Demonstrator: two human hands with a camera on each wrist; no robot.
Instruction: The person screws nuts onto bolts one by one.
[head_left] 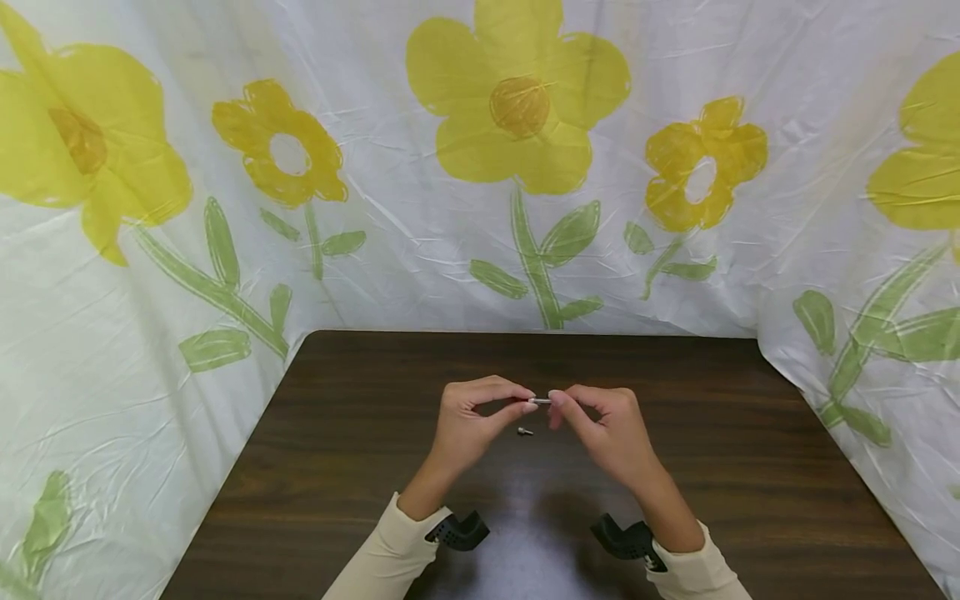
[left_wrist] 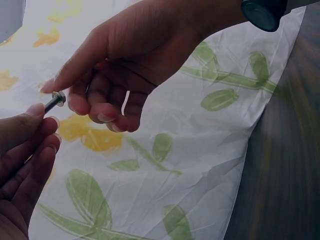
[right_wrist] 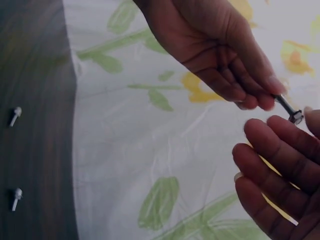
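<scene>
Both hands are raised over the table, fingertips meeting around a small metal bolt. My left hand pinches the shank between thumb and fingers, and in the left wrist view the bolt slants up out of that grip. At its wider hex end, my right hand holds thumb and index finger on either side. The right wrist view shows this hex end beside the right fingers, which are spread loosely. On the tabletop beneath the hands lies another small bolt.
A dark wood-grain table spans the front. In the right wrist view, two small bolts lie apart on it, an upper bolt and a lower bolt. A white flower-printed sheet hangs behind and at both sides.
</scene>
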